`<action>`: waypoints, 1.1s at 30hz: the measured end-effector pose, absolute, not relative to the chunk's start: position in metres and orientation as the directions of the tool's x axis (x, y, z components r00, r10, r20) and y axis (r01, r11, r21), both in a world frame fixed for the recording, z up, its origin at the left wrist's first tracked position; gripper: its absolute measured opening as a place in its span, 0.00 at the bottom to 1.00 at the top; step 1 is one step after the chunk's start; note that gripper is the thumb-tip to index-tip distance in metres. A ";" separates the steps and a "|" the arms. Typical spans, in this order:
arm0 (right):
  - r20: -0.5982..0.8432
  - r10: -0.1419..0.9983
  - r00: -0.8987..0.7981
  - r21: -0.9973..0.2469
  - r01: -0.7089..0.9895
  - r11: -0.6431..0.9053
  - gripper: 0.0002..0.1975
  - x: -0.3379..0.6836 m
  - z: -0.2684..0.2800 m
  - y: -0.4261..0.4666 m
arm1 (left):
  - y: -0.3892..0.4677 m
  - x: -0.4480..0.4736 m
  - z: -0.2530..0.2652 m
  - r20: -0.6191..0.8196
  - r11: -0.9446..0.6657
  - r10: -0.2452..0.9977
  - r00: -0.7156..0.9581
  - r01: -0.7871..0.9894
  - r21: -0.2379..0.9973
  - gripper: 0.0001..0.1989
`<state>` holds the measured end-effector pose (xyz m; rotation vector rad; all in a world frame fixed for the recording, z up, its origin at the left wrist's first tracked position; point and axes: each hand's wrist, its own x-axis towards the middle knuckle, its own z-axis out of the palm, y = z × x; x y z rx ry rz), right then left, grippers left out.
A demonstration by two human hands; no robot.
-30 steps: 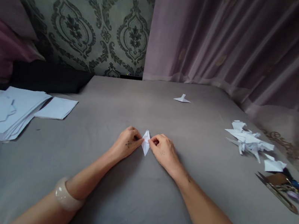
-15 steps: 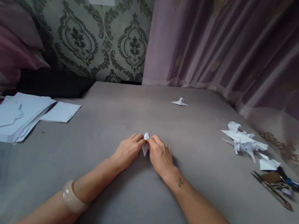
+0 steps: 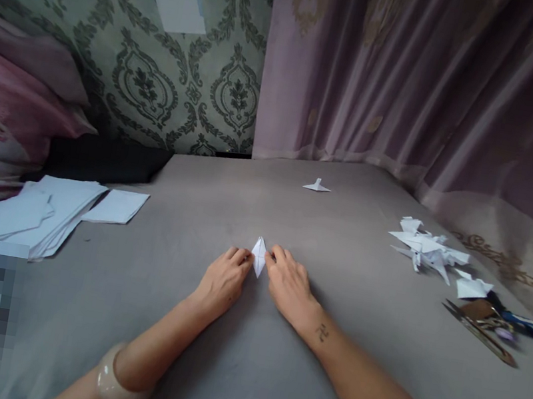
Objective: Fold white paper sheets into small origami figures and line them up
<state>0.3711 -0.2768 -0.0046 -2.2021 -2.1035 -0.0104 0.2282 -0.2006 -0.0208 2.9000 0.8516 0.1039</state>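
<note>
A small white folded paper [image 3: 259, 257], diamond-shaped with pointed ends, lies on the grey surface between my hands. My left hand [image 3: 226, 281] pinches its left edge with closed fingers. On the opposite edge, my right hand [image 3: 288, 282] grips it with thumb and bent fingers. Most of the paper's front face shows, with a crease across it; only its side corners are covered by fingertips.
A folded paper figure [image 3: 318, 186] stands toward the back. At the right are a heap of folded paper figures [image 3: 431, 247], scissors [image 3: 481, 333] and a blue-handled tool [image 3: 532, 329]. White paper sheets [image 3: 57, 210] lie stacked at the left, beside a black cloth [image 3: 105, 160].
Both hands have drawn slightly apart to the paper's side edges, so more of its middle shows. The whole view has shifted a little as the head moved.
</note>
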 end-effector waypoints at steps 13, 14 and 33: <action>0.103 0.983 0.151 -0.572 0.818 -0.066 0.20 0.406 -0.020 -0.265 | -0.206 0.254 -0.010 0.072 -0.710 0.700 0.711 0.680 0.182 0.16; 0.101 0.983 0.155 -0.605 0.794 -0.063 0.20 0.407 -0.022 -0.264 | -0.207 0.256 -0.011 0.077 -0.703 0.708 0.702 0.689 0.178 0.17; 0.039 0.931 0.362 -0.908 0.402 -0.118 0.16 0.405 -0.044 -0.251 | -0.207 0.252 -0.015 0.115 -0.714 0.697 0.708 0.672 0.194 0.16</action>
